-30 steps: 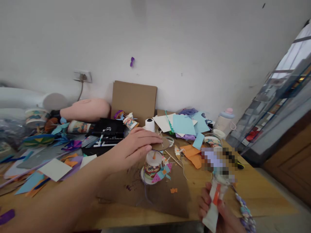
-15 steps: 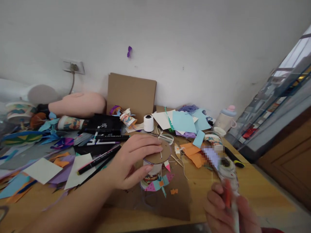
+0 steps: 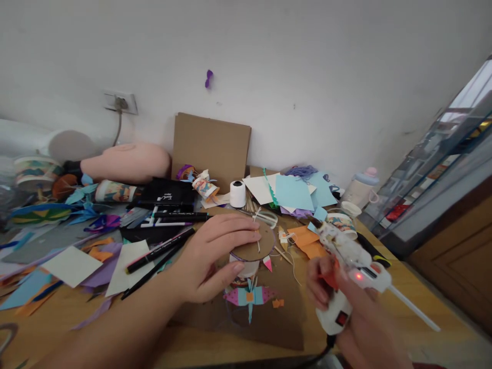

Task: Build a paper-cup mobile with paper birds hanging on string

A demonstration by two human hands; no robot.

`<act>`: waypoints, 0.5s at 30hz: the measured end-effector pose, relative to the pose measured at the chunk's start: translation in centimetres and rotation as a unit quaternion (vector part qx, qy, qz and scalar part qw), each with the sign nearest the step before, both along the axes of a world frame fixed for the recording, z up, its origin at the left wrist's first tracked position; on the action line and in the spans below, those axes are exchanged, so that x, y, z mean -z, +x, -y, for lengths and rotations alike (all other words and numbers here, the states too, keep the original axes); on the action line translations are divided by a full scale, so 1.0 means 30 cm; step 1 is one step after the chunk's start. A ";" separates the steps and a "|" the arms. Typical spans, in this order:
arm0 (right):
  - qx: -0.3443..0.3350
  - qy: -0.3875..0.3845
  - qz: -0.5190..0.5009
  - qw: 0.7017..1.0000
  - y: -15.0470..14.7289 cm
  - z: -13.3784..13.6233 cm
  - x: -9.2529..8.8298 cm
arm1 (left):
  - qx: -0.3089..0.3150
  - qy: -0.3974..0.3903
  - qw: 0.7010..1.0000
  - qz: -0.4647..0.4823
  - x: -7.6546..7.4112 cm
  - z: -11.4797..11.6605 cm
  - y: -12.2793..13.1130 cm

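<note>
My left hand [image 3: 219, 256] grips the edge of a round cardboard disc [image 3: 249, 250], fingers on top and thumb below. A white knotted string comes up through the disc, and a patterned paper cup [image 3: 242, 281] stands underneath, partly hidden by my hand. In front of the cup hangs a pink and blue paper figure [image 3: 249, 296] with an orange square at its middle. At the right, my right hand [image 3: 346, 302] is closed around a white hot glue gun [image 3: 348, 251], its nozzle pointing up and left. A glue stick [image 3: 415, 308] sticks out of the gun's back, and a red light glows on its side.
A cardboard sheet [image 3: 284, 323] lies beneath the cup. Black markers [image 3: 161, 251] and paper scraps [image 3: 73, 266] spread over the left side. Behind are a thread spool [image 3: 237, 195], a mannequin head [image 3: 126, 163] and blue paper [image 3: 294, 193]. A bottle [image 3: 359, 189] stands at the back right.
My right hand has turned the glue gun, so its body and glue stick now show. The hanging paper figure has swung more level. My left hand keeps its hold on the disc.
</note>
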State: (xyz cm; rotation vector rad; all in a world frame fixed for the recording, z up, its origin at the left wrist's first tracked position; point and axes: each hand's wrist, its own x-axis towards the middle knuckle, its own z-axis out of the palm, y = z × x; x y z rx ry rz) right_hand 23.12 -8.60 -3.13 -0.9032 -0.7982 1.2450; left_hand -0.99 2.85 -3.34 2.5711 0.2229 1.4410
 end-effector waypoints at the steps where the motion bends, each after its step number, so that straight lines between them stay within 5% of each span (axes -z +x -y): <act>1: 0.006 0.002 -0.010 1.000 -0.009 -0.009 0.000 | 0.000 -0.003 1.000 -0.001 0.002 0.001 -0.001; 15: -0.001 -0.023 -0.045 0.999 -0.062 -0.039 -0.006 | -0.025 0.024 0.999 -0.009 0.008 0.018 -0.005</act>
